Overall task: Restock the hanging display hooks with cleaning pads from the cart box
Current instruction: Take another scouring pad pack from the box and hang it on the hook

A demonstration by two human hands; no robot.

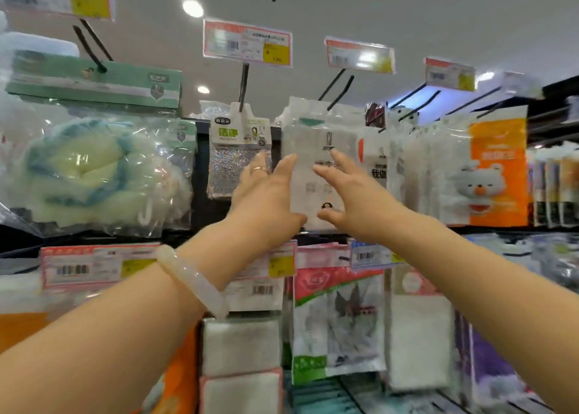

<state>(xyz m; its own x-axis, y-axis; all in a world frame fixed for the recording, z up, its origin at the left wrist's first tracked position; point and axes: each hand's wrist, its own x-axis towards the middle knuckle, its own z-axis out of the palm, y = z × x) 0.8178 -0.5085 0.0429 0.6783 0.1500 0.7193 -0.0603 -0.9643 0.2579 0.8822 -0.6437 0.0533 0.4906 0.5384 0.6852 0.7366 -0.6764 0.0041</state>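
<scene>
Reached up with both hands toward the white pack of cleaning pads (316, 160) hanging at centre frame from the black hook (340, 92) just above it. Left hand (266, 200) laid against the pack's left edge with fingers straight and spread; right hand (347, 197) at the right edge with fingers extended, thumb low near the bottom corner. Neither hand curled round the pack, so both taken as flat and steadying rather than gripping, though whether the palms actually touched the plastic could not be told. Looked like the squaring-up stage of hanging: pack already on the hook, being pushed back and straightened. To be done well, probably: pressed evenly from both sides so the pack slid along the prongs without twisting, kept level with the price tag (358, 53) above, and kept from crowding the glittery pack (238, 160) just left of it or the white packs (379, 163) just right. Cart box not in view. Worth checking, by judgement, that the hang-hole sat over both prongs before letting go.
</scene>
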